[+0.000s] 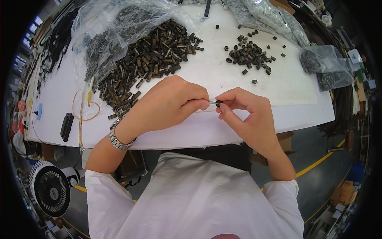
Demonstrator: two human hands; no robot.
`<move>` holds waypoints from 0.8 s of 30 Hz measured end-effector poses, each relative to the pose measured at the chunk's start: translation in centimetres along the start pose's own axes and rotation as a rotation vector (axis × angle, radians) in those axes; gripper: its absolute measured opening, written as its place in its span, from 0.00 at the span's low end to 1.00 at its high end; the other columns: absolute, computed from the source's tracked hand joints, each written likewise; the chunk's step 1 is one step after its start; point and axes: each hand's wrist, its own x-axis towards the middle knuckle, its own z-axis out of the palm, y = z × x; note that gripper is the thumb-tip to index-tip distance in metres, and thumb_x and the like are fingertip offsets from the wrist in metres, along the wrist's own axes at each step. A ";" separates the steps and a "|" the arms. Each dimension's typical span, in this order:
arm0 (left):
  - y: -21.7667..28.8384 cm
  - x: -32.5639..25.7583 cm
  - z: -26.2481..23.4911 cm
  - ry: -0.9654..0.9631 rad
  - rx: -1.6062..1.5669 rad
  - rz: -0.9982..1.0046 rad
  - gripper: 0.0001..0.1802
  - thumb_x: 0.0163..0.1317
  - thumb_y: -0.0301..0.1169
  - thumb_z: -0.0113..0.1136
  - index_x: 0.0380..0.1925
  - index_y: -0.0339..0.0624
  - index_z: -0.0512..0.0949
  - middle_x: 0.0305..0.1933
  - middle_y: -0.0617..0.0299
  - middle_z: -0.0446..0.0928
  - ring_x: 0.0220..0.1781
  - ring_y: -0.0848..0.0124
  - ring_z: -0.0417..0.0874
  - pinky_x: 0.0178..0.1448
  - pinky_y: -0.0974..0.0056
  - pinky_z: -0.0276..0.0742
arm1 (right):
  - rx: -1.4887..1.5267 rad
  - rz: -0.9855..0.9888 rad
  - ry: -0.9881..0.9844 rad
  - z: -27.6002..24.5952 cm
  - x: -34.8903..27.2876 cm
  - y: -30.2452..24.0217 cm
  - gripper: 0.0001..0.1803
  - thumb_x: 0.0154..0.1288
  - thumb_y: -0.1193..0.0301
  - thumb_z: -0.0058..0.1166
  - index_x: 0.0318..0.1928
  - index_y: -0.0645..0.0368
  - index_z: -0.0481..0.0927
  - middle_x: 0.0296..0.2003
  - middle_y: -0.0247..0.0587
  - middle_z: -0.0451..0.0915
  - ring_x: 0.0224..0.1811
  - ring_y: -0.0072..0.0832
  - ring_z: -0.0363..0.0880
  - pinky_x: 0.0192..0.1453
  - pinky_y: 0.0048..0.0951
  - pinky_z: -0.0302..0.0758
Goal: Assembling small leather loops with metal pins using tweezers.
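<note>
Pinching a thin metal piece (212, 102), the left hand (167, 105) meets the right hand (246, 115), which pinches a small black ring (219, 103). Big piles (147, 59) wait at upper middle, so lots seems left.

A white bench (278, 85) is seen, strewn with dark brown clips (153, 53) and black rings (250, 53).

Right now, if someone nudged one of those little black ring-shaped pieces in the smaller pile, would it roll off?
Probably a little. The small black rings look short and round, so one on its side might roll; several already lie scattered apart on the white table. They seem light and stiff: the right hand pinches one with just fingertips.
</note>
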 end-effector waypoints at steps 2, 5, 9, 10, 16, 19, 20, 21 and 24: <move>-0.1 0.0 0.1 0.002 0.001 0.002 0.05 0.68 0.28 0.64 0.35 0.38 0.85 0.17 0.57 0.76 0.19 0.62 0.78 0.28 0.61 0.72 | 0.003 -0.006 -0.007 0.1 0.0 0.2 0.10 0.69 0.83 0.56 0.48 0.71 0.84 0.35 0.42 0.88 0.38 0.24 0.90 0.51 0.26 0.85; -0.2 0.0 0.2 0.018 0.010 0.029 0.05 0.68 0.27 0.64 0.35 0.39 0.86 0.17 0.58 0.76 0.18 0.64 0.77 0.28 0.61 0.71 | 0.018 -0.034 0.007 0.1 0.0 0.6 0.09 0.69 0.81 0.59 0.48 0.68 0.84 0.36 0.44 0.89 0.42 0.29 0.92 0.47 0.28 0.85; -0.1 -0.1 0.1 0.022 -0.058 0.008 0.05 0.69 0.26 0.64 0.34 0.38 0.86 0.17 0.60 0.76 0.18 0.69 0.75 0.27 0.64 0.69 | 0.283 0.114 -0.071 -0.6 0.7 0.5 0.08 0.70 0.82 0.57 0.47 0.71 0.84 0.36 0.46 0.89 0.38 0.30 0.91 0.47 0.28 0.86; 0.0 -0.1 0.0 0.021 -0.059 0.008 0.05 0.69 0.26 0.64 0.34 0.38 0.86 0.17 0.60 0.76 0.18 0.69 0.75 0.27 0.64 0.69 | 0.431 0.195 -0.109 -0.9 0.9 0.6 0.08 0.70 0.83 0.57 0.47 0.73 0.84 0.36 0.47 0.88 0.36 0.30 0.89 0.47 0.28 0.86; 1.2 0.4 0.0 -0.157 -0.495 -0.219 0.07 0.71 0.27 0.64 0.35 0.35 0.87 0.19 0.67 0.76 0.21 0.80 0.71 0.27 0.69 0.65 | 0.945 0.188 -0.214 0.3 0.3 5.1 0.09 0.71 0.84 0.53 0.47 0.71 0.84 0.38 0.51 0.88 0.39 0.33 0.91 0.47 0.32 0.87; 1.2 0.2 -0.1 -0.087 -0.463 -0.269 0.09 0.73 0.28 0.64 0.35 0.35 0.87 0.20 0.68 0.77 0.21 0.81 0.71 0.27 0.70 0.64 | 0.910 0.184 -0.121 0.6 0.1 4.6 0.10 0.71 0.84 0.53 0.49 0.72 0.83 0.40 0.52 0.88 0.40 0.34 0.91 0.49 0.33 0.87; 1.0 0.2 0.0 -0.079 -0.449 -0.264 0.09 0.73 0.28 0.63 0.35 0.35 0.87 0.20 0.68 0.76 0.21 0.81 0.70 0.27 0.70 0.64 | 0.911 0.183 -0.121 1.0 0.0 4.1 0.10 0.71 0.84 0.53 0.49 0.72 0.83 0.40 0.52 0.88 0.40 0.34 0.91 0.49 0.33 0.87; 0.8 0.3 -0.1 -0.071 -0.434 -0.256 0.10 0.74 0.29 0.63 0.35 0.35 0.87 0.20 0.69 0.75 0.21 0.81 0.70 0.27 0.71 0.63 | 0.782 0.118 -0.030 1.3 -0.1 3.2 0.11 0.70 0.85 0.53 0.51 0.72 0.83 0.41 0.51 0.88 0.40 0.33 0.91 0.51 0.33 0.86; 0.2 0.4 -0.1 -0.100 -0.454 -0.254 0.12 0.75 0.30 0.61 0.34 0.35 0.87 0.19 0.69 0.73 0.21 0.82 0.69 0.27 0.71 0.63 | 0.504 -0.017 0.088 1.5 -0.6 1.8 0.12 0.70 0.86 0.54 0.52 0.71 0.83 0.42 0.47 0.88 0.40 0.30 0.90 0.52 0.31 0.86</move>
